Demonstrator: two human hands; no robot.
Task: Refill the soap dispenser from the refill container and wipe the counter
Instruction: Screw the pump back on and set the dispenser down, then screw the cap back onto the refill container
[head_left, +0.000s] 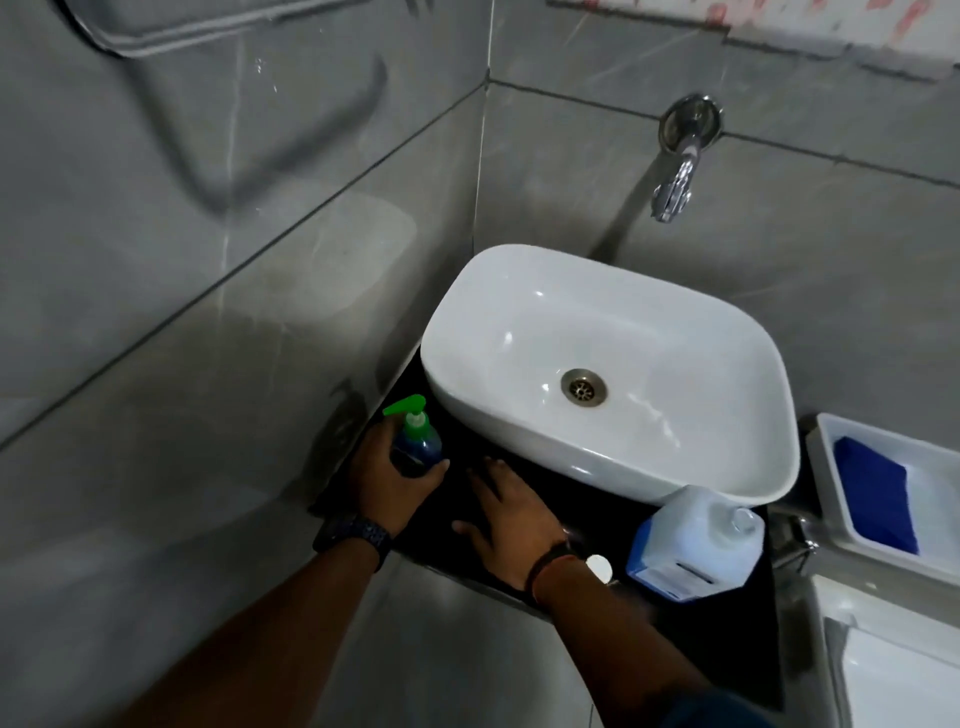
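The soap dispenser (417, 439), a dark blue bottle with a green pump, stands at the left end of the black counter (717, 639). My left hand (387, 480) is wrapped around its body. My right hand (506, 512) lies flat on the counter in front of the sink, fingers spread, with nothing visible under it. The refill container (693, 543), a clear jug with a blue label, lies on its side at the counter's right. A small white round cap (597, 565) rests beside it, near my right wrist.
A white vessel sink (519, 291) fills most of the counter, with a chrome wall tap (675, 182) above it. A white tray (831, 467) to the right holds a blue cloth (878, 499). Grey tiled walls close in on the left and behind.
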